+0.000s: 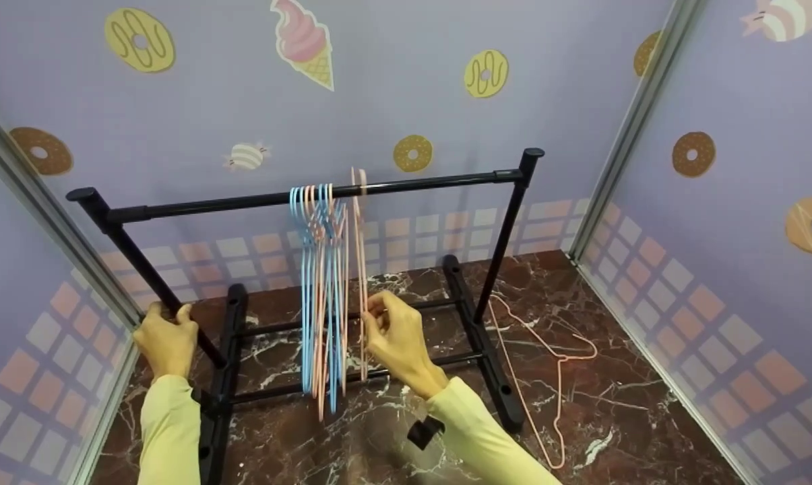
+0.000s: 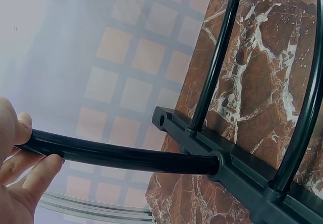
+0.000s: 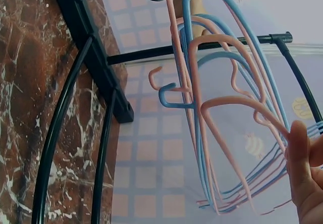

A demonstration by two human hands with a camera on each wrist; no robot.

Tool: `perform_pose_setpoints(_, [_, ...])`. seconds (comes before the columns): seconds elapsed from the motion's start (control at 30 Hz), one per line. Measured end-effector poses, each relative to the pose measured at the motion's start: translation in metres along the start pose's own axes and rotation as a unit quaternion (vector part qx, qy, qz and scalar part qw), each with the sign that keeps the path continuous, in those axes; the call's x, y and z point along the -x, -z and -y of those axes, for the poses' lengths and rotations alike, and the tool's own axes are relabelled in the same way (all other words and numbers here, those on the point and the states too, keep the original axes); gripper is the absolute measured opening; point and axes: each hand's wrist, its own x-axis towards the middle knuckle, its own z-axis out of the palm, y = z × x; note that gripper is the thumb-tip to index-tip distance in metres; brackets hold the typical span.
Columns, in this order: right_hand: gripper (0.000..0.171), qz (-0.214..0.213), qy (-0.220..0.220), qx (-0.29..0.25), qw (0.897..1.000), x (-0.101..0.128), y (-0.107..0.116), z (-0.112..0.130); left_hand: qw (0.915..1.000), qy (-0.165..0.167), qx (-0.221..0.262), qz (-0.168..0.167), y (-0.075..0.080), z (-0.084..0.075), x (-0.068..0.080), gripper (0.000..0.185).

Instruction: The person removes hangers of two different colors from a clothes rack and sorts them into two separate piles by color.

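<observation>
A: Well, head view first. Everything sits off the black rack [image 1: 311, 195]. The left hand [image 1: 166, 337] is wrapped round the rack's left slanted leg, low down near the foot bar. The right hand [image 1: 395, 337] is up in front of the rack's lower crossbars, fingers pinched on the lone pink hanger [image 1: 362, 269] hooked over the top rail.

B: And the rest of the hangers?

A: A bunch of blue and pink hangers [image 1: 321, 296] hangs from the same rail, just left of the pinched one and close enough to nearly touch it. Another pink hanger on the tabletop [image 1: 547, 364] lies flat on the marble to the right of the rack's right foot.

B: Left wrist view?

A: The left-hand fingers [image 2: 40, 176] curl round the black tube, thumb over the top. It is a closed hold on the leg, which runs away to the foot bar [image 2: 227, 168] on the marble.

B: Right wrist?

A: Looking up from below the rail. One fingertip [image 3: 298, 148] presses against the pink wire; the rest of the pinch is out of frame there, so the head view settles it.

B: Which relation matters?

A: The held hanger's long axis drops straight down from the rail. Its hook is well above the grip, and the bunch is to the grip's left. The right hand is by far the nearer hand.
</observation>
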Motion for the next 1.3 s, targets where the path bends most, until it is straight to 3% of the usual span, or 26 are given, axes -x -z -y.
perform_pose_setpoints(0.2, [0.009,0.001,-0.008,-0.021,1.0,0.014,0.021,-0.01,1.0,-0.002,-0.001,-0.004,-0.002,-0.001,0.001,0.033])
perform_pose_setpoints(0.43, [0.013,-0.027,0.018,0.027,0.999,0.032,0.045,-0.029,1.0,-0.003,0.003,-0.001,-0.003,0.0,0.0,0.034])
perform_pose_setpoints(0.77, [0.017,-0.026,-0.068,0.0,0.997,0.061,0.056,-0.045,0.9999,0.013,0.008,-0.001,0.0,0.002,-0.001,0.034])
perform_pose_setpoints(1.03, [0.02,-0.054,-0.053,0.02,0.997,0.084,0.073,-0.064,0.9999,0.012,0.008,0.004,-0.002,0.003,-0.001,0.035])
perform_pose_setpoints(1.3, [0.021,-0.046,-0.104,0.029,0.993,0.104,0.094,-0.081,0.9999,0.01,0.007,-0.003,-0.003,0.003,-0.001,0.033])
